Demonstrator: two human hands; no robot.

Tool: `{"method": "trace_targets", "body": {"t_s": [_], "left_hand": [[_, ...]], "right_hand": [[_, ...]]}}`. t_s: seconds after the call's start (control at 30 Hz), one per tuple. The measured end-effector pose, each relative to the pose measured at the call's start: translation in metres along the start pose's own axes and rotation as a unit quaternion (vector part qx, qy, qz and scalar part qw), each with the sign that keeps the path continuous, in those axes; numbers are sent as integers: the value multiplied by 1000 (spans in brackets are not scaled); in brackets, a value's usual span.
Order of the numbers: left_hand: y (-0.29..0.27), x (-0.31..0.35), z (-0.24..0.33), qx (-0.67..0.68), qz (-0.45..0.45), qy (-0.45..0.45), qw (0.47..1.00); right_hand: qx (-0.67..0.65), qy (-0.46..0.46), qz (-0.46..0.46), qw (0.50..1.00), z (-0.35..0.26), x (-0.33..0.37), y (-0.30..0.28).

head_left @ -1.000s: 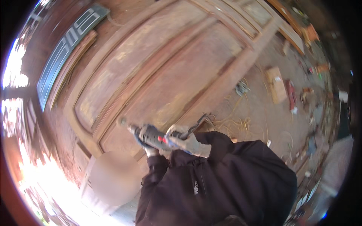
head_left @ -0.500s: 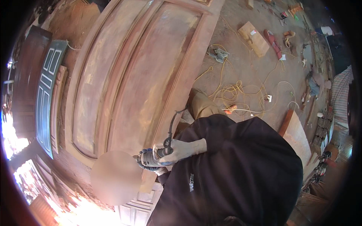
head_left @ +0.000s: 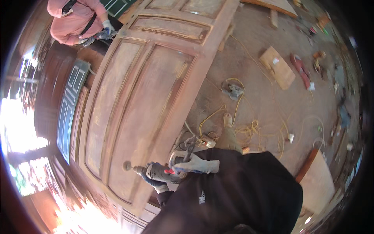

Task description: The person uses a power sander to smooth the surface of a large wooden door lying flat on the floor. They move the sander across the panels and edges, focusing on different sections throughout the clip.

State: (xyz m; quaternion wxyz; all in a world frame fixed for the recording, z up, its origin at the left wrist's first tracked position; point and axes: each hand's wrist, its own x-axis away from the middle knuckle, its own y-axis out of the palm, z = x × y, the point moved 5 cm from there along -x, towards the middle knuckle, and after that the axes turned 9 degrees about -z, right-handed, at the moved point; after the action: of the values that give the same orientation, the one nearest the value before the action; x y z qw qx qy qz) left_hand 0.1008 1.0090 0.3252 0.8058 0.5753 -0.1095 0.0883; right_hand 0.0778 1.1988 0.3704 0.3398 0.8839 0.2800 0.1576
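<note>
My right hand [head_left: 196, 164], in a pale work glove, is wrapped round the rear handle of a corded drill-like power tool [head_left: 159, 172]. My left hand [head_left: 154, 181], in a blue-and-white glove, supports the front of its grey body from below. A small round head [head_left: 126, 166] tips the tool, pointing left over the lower part of a large panelled wooden door [head_left: 156, 91]. Whether that head touches the wood, I cannot tell. The door's brown surface has lighter, worn-looking patches, and its mouldings are darker.
Across the door at far left, a person in a pink hooded top [head_left: 74, 23] holds another power tool [head_left: 99, 36]. Tangled yellow cords [head_left: 249, 130] lie on the floor at right, near a wooden board [head_left: 277, 67]. A dark green door [head_left: 72, 111] leans at left.
The view has shifted, bringing the person in pink and more of the door into sight. The tool's round head now shows against the door, where a pale round blur was before. Both hands keep their grip.
</note>
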Motion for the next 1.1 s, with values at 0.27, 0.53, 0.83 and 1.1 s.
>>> {"method": "trace_targets", "body": {"t_s": [0.27, 0.53, 0.83, 1.1], "left_hand": [[40, -32, -183, -44, 38, -163, 985], [79, -44, -253, -11, 77, -74, 994], [83, -117, -307, 21, 91, -23, 995], [125, -286, -414, -24, 32, -211, 977]], "right_hand": [[-104, -88, 161, 978, -139, 136, -125], [-114, -37, 100, 988, -192, 141, -194], [-75, -33, 101, 991, -242, 99, -267], [-126, -131, 270, 946, -294, 106, -407]]}}
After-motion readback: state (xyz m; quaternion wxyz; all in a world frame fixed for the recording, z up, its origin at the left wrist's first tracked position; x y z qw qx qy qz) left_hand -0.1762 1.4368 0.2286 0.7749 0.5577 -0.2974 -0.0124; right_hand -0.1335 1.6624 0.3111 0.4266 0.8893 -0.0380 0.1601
